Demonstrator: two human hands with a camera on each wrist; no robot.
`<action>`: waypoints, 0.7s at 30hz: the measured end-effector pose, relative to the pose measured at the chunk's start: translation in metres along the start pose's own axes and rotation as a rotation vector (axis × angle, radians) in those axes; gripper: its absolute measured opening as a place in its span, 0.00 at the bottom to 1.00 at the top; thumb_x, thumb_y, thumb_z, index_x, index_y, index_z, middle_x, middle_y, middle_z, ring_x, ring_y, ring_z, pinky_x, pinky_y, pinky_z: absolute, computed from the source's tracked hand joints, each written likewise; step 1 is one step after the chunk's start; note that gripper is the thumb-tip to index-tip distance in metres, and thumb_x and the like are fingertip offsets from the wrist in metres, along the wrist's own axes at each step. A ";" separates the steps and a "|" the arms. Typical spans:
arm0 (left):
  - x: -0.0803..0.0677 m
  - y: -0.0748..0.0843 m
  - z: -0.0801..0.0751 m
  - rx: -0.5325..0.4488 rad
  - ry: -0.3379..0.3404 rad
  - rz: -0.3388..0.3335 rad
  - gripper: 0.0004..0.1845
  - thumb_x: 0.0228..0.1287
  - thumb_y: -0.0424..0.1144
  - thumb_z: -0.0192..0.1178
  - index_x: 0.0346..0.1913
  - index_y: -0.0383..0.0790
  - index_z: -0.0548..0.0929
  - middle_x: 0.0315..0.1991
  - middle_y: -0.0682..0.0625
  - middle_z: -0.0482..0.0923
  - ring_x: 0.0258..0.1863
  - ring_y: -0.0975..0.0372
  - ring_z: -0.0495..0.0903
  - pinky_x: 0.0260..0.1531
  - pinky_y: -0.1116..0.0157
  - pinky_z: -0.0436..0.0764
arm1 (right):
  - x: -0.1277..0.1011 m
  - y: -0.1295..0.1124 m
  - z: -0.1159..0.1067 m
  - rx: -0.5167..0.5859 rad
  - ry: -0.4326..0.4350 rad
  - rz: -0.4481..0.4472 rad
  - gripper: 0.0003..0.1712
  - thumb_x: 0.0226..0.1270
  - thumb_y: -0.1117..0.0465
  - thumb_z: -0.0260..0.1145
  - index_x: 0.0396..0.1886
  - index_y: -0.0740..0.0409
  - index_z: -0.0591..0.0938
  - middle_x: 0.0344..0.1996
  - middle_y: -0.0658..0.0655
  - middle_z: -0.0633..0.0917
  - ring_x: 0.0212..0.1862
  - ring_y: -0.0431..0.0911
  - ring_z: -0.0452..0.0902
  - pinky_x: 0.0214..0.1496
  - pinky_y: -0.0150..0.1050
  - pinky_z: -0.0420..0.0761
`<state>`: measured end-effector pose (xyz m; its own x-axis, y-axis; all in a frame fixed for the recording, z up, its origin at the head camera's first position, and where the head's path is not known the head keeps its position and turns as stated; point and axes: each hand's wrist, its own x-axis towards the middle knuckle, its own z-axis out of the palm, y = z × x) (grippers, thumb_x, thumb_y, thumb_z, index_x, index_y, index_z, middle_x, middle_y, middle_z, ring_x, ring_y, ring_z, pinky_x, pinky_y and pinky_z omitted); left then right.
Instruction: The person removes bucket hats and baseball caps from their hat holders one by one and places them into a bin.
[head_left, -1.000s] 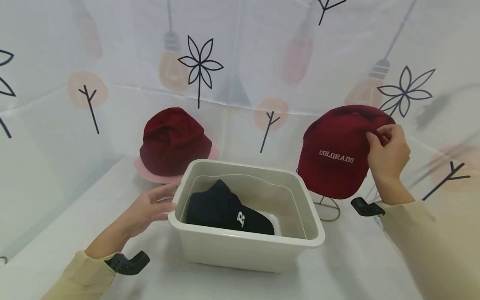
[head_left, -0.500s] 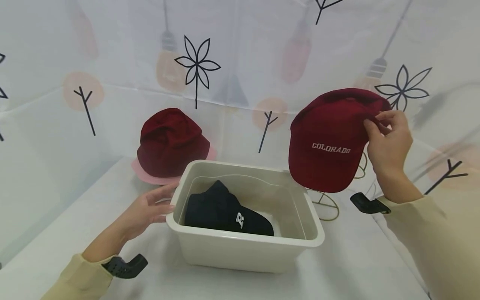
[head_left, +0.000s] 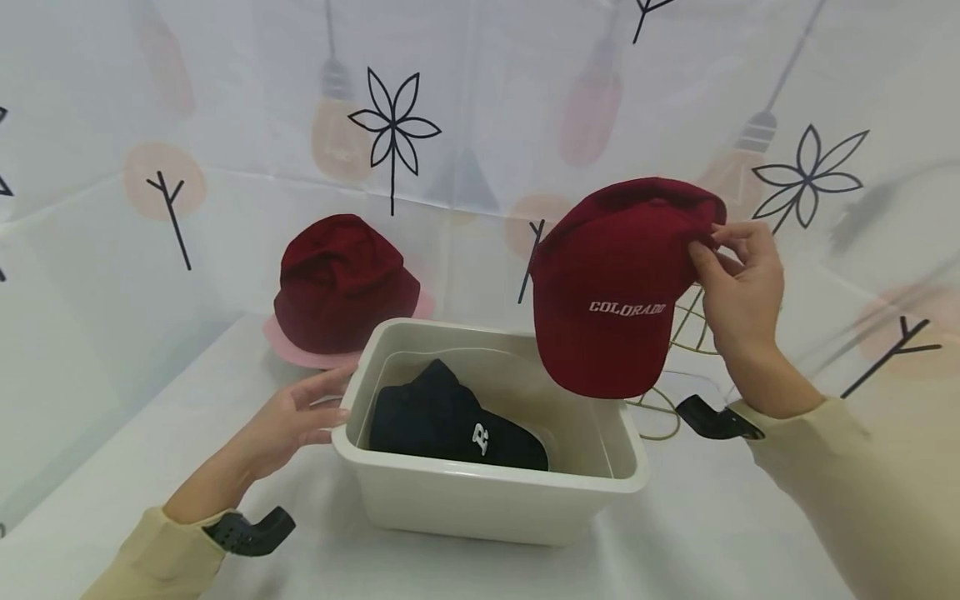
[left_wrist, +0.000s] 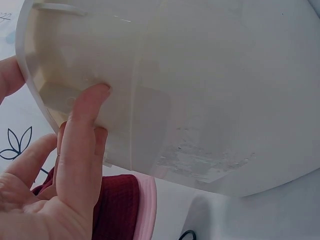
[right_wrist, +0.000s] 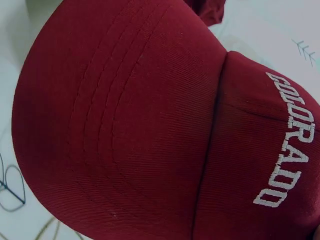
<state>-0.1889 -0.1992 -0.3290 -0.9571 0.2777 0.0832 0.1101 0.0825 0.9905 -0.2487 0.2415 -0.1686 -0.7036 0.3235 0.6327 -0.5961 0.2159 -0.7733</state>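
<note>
- The red cap (head_left: 611, 292) had just been carried leftwards, away from the gold wire stand (head_left: 692, 321), and more of the stand's frame had thereby been uncovered beside it
- By this shift the cap was brought over the far right corner of the bin (head_left: 480, 500); the carrying was judged to be well advanced, with the cap held up and not set down; whether the rim was touched by the brim could not be told
- The bin, set between the left and right edges of the surface (head_left: 675, 517), had been left in place
- The cap was pinched at the side of its crown by the right hand (head_left: 742, 292), and the bin's left end was touched by the left hand (head_left: 292, 421), its fingers kept nearly straight
- Two caps were counted: the red one, held aloft, and a navy one (head_left: 435, 412), laid inside the bin
- One red hat (head_left: 341, 287) was seen near the surface's far left corner, with a pink brim (head_left: 288, 346) beneath; whether a second hat was hidden there could not be told
- One bin, two hands and at least one stand, partly hidden, were counted
</note>
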 end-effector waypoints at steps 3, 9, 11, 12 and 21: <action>0.000 0.003 0.001 -0.006 0.005 -0.011 0.36 0.59 0.37 0.63 0.70 0.43 0.61 0.65 0.40 0.62 0.59 0.47 0.68 0.47 0.50 0.75 | -0.001 0.000 0.003 0.138 -0.036 0.025 0.10 0.58 0.76 0.62 0.34 0.57 0.75 0.47 0.55 0.77 0.40 0.41 0.80 0.36 0.25 0.77; 0.000 0.003 0.000 -0.008 -0.004 0.001 0.36 0.59 0.36 0.62 0.70 0.42 0.61 0.62 0.38 0.63 0.59 0.46 0.68 0.46 0.50 0.75 | -0.008 0.005 0.013 0.258 -0.117 0.022 0.11 0.59 0.77 0.60 0.35 0.59 0.74 0.48 0.58 0.76 0.41 0.43 0.79 0.38 0.28 0.78; 0.000 0.003 0.000 -0.009 -0.006 0.006 0.36 0.59 0.36 0.62 0.70 0.42 0.60 0.62 0.37 0.63 0.59 0.46 0.68 0.47 0.49 0.75 | -0.010 0.006 0.017 0.272 -0.149 0.015 0.10 0.60 0.77 0.60 0.35 0.59 0.74 0.50 0.59 0.75 0.42 0.43 0.79 0.39 0.28 0.78; -0.001 0.003 0.000 -0.010 -0.006 0.006 0.36 0.60 0.36 0.62 0.70 0.42 0.60 0.63 0.37 0.63 0.59 0.46 0.67 0.47 0.49 0.75 | -0.011 0.006 0.019 0.276 -0.165 0.008 0.10 0.60 0.77 0.60 0.35 0.59 0.74 0.50 0.59 0.75 0.42 0.43 0.79 0.40 0.29 0.78; -0.001 0.002 0.000 -0.013 -0.007 0.010 0.36 0.60 0.36 0.62 0.70 0.42 0.60 0.64 0.38 0.62 0.60 0.46 0.67 0.46 0.50 0.75 | -0.017 0.018 0.033 0.280 -0.314 -0.030 0.11 0.62 0.76 0.58 0.35 0.56 0.73 0.53 0.59 0.74 0.45 0.42 0.79 0.43 0.30 0.77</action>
<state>-0.1882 -0.1995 -0.3273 -0.9542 0.2847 0.0921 0.1157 0.0672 0.9910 -0.2607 0.2094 -0.1921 -0.7419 0.0151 0.6703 -0.6701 -0.0519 -0.7405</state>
